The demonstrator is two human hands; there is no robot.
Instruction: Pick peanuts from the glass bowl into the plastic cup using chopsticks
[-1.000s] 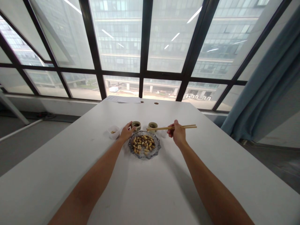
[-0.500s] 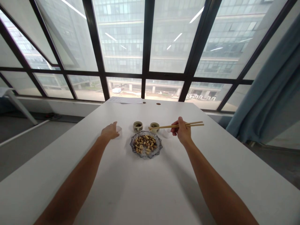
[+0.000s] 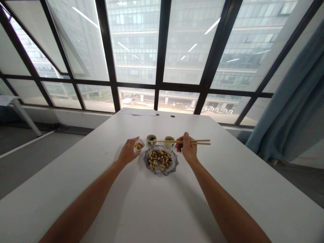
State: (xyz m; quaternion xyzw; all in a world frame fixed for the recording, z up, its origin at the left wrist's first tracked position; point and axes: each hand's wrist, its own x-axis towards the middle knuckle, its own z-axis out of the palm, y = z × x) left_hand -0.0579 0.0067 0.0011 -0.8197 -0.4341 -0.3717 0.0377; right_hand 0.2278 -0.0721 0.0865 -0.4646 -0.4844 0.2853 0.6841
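My left hand is curled around a small clear cup, tilted so that the tan bits inside it show. In my right hand is a pair of wooden chopsticks, pointing left. Their tips reach across the front of two small ceramic cups with dark characters, the left cup and the right cup. Just nearer to me stands a scalloped glass dish filled with brown and tan nuts, perhaps peanuts. Neither hand touches the dish.
The white table runs up to a wall of dark-framed windows. White papers lie at its far edge, beside a brown round spot. A blue curtain hangs at the right.
My left hand has closed on the clear cup and brought it right, tilting it toward the ceramic cups. My right hand has moved left with the chopsticks, now covering where another clear cup showed.
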